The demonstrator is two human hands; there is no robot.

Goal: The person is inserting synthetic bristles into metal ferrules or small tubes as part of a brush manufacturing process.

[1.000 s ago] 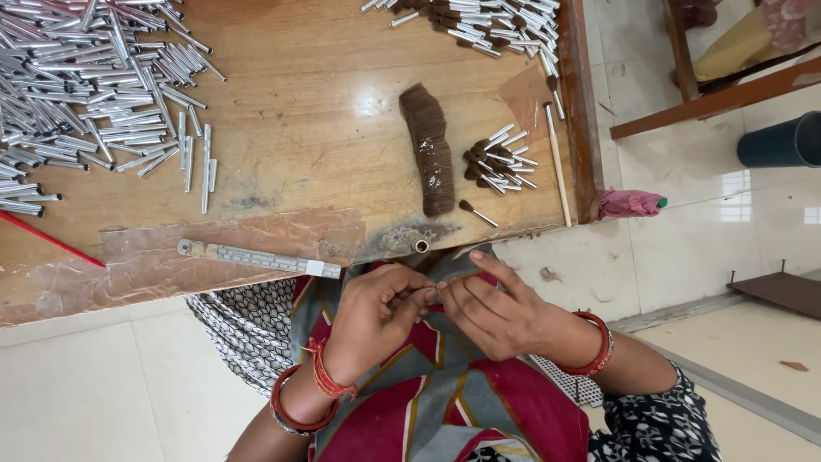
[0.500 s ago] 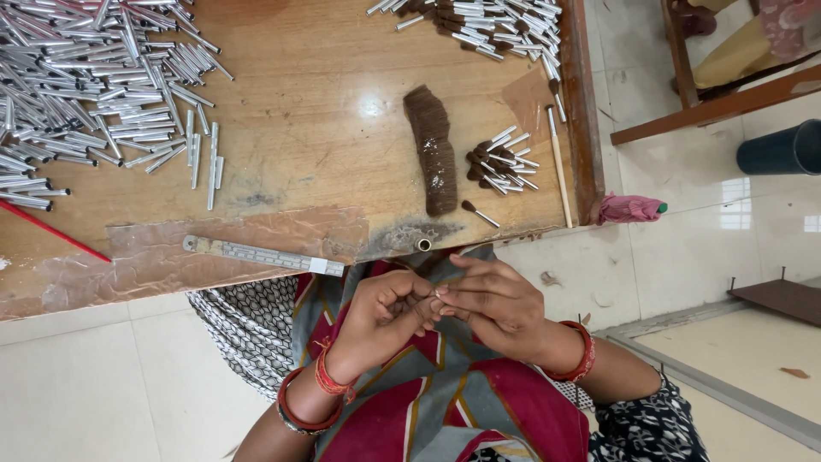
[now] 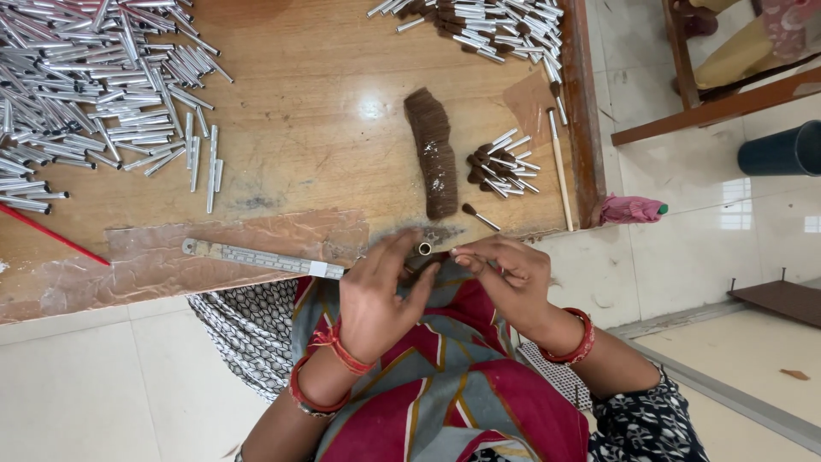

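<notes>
At the far left of the desk (image 3: 325,103) a big heap of loose metal tubes (image 3: 85,77) lies close to the working edge, with a steel ruler (image 3: 261,258) just below it. An elbow or sleeve brushing there could, I judge, roll tubes off onto the floor.

The left hand (image 3: 376,299) has its grip closed about a small brass-coloured ferrule (image 3: 424,249), thumb and fingers pinching it with the open end facing up, right at the desk edge above the lap. The ferrule pokes out beyond the fingertips, so little of it is actually clamped; a slight twist could let it slip down into the cloth.

The right hand (image 3: 513,278) pinches something very fine beside the ferrule, probably a tuft of hair, too small to tell for sure. Stray hairs may splay and miss the opening.

Further right lie the brown hair bundle (image 3: 434,154) and a cluster of finished brush tips (image 3: 500,169).
</notes>
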